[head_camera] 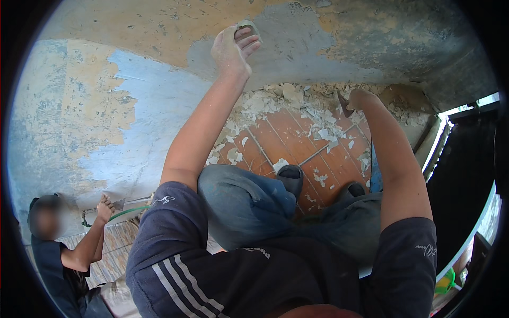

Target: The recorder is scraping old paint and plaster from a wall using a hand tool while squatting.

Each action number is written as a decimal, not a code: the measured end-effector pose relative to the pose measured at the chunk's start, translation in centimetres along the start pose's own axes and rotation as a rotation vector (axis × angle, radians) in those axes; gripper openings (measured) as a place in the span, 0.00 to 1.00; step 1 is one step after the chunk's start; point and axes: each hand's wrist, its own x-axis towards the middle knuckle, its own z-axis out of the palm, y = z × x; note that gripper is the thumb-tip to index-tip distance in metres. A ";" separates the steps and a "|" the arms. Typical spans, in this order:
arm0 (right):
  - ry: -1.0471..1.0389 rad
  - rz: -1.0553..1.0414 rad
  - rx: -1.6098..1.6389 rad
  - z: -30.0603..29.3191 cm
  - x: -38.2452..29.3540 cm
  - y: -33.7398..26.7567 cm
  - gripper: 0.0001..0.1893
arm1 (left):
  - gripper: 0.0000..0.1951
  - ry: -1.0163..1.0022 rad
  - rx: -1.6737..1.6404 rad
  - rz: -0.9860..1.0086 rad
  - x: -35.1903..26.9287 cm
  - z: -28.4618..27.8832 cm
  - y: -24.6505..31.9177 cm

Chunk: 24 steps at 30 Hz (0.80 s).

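My left hand (232, 49) is raised at the wall (286, 43), its fingers curled around a flat paint chip (250, 28). Patches of grey, tan and bluish surface show on that wall. Low at the right, my right hand (362, 99) grips a flat scraper (344, 104), whose dark blade points left towards the wall's base. Below and around it, loose paint flakes (292, 95) lie heaped along the foot of the wall.
Orange floor tiles (278, 139) with scattered flakes lie between the wall and my sandals (290, 177). Another person (59, 246) works at the wall at far left, hands near a green hose (129, 212). A dark panel (463, 171) stands at right.
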 end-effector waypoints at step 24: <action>-0.012 0.011 0.015 0.1 0.1 0.0 0.17 | 0.15 -0.042 0.033 0.028 -0.1 0.0 -0.3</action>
